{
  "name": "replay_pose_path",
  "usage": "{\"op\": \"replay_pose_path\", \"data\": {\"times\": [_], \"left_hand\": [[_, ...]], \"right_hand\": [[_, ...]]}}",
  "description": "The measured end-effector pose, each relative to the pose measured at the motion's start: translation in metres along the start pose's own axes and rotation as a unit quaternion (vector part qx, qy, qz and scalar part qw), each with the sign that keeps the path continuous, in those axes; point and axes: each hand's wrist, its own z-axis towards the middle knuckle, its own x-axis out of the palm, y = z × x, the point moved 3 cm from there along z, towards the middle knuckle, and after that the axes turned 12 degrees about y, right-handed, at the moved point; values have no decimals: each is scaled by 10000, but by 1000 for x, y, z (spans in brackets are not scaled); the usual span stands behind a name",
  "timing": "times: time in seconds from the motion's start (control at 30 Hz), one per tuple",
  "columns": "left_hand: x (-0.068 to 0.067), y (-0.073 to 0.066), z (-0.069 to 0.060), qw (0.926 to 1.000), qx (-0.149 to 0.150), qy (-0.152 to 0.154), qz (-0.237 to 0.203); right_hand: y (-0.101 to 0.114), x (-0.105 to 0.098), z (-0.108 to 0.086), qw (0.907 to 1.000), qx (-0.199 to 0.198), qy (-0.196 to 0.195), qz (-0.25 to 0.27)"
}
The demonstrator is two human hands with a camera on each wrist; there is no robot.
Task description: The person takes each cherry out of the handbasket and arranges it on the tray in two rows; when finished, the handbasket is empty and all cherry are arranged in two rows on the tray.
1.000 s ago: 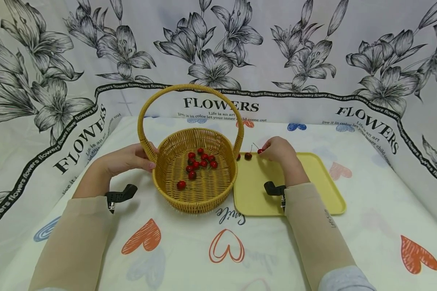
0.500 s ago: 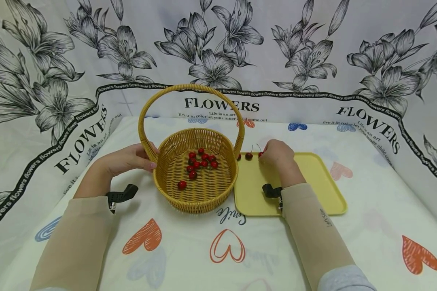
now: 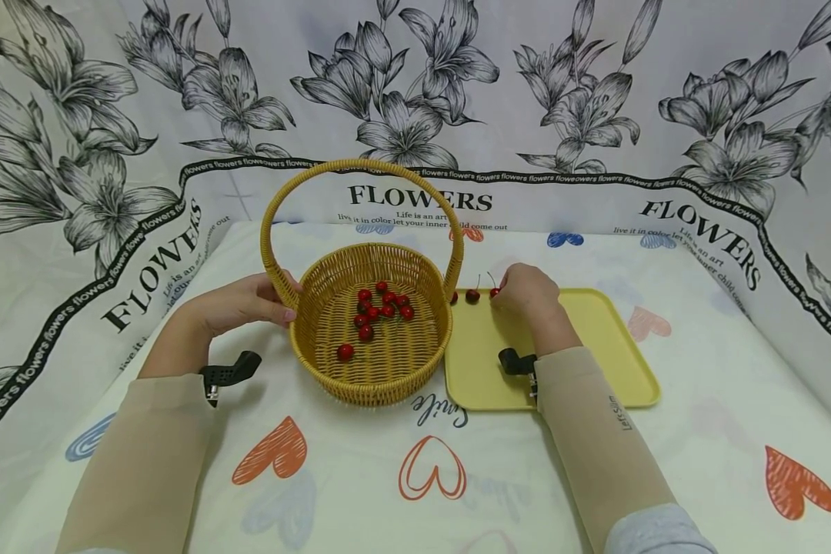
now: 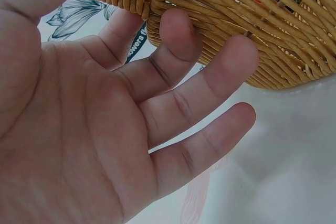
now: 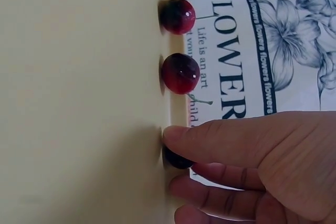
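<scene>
My left hand (image 3: 245, 304) holds the yellow wicker basket (image 3: 370, 391) where its arched handle meets the left side. In the left wrist view, the other fingers (image 4: 231, 66) stand off the wickerwork, loosely bent. Several red cherries (image 3: 365, 333) lie on the basket's floor. Over the back edge of the yellow tray (image 3: 485, 362), my right hand (image 3: 526, 292) pinches a cherry (image 5: 178, 160), thumb on one side and fingers on the other. Two more dark red cherries (image 5: 181, 73) with stems sit along that edge, to its left. The right hand hides part of the pinched cherry.
Tray and basket stand side by side, the basket's right side close to the tray's left edge. The basket's tall handle (image 3: 363, 165) arches over it. A white cloth (image 3: 346, 477) printed with hearts covers the table. Behind hangs a flower-printed curtain (image 3: 498, 154).
The right hand has shifted slightly left and down with the pinched cherry, whose stem now points more upright. Over the last half second it hardly moves. The left hand and basket stay put.
</scene>
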Motion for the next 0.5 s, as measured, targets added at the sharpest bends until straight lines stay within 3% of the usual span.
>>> {"op": "replay_pose_path", "data": {"times": [0.23,0.5], "left_hand": [[0,0,0,10000,39,30,28],[0,1,0,10000,63,41,-21]], "right_hand": [[-2,-5,-2,9999,5,158,59],[-20,-16,-2,9995,-129,197,207]]}}
